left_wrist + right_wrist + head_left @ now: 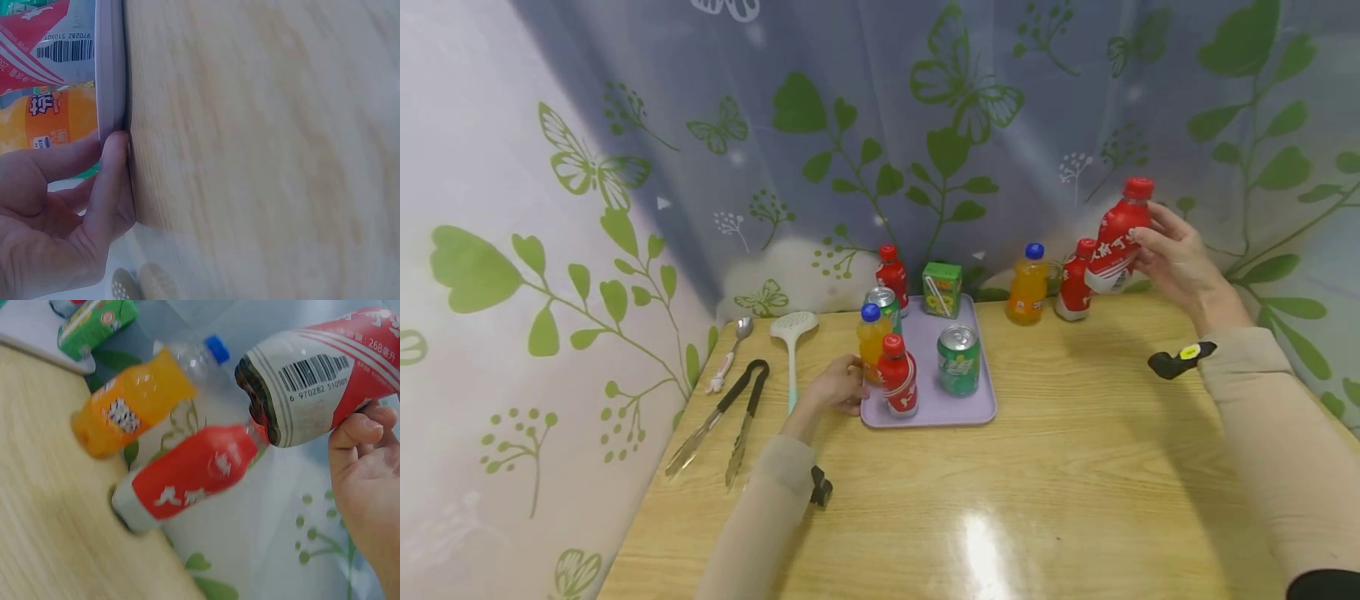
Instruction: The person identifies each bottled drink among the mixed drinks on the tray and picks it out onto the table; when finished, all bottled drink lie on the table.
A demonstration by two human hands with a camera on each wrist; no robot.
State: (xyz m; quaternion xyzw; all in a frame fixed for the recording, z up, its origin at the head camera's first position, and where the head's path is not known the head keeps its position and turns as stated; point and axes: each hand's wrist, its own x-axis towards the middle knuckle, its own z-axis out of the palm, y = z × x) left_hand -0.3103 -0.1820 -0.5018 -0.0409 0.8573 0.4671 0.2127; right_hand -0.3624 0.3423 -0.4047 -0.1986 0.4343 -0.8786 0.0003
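Observation:
My right hand [1183, 258] grips a red-labelled soda bottle [1117, 237] and holds it above the table, slightly tilted. The right wrist view shows its barcode and dark base. My left hand [837, 387] pinches the left rim of a light purple tray [943, 412]; thumb and fingers are at the edge in the left wrist view. On the tray stand a red soda bottle [898, 379], an orange drink bottle [872, 342], a green can [959, 362], another can [883, 300], a green juice box [942, 290] and a second red bottle [891, 275].
Below the held bottle, another red bottle [1075, 283] and an orange drink bottle [1027, 287] stand at the table's back edge. Left of the tray lie a white slotted turner [792, 333], black-handled tongs [737, 408] and a spoon [730, 354]. A patterned curtain [850, 150] hangs behind.

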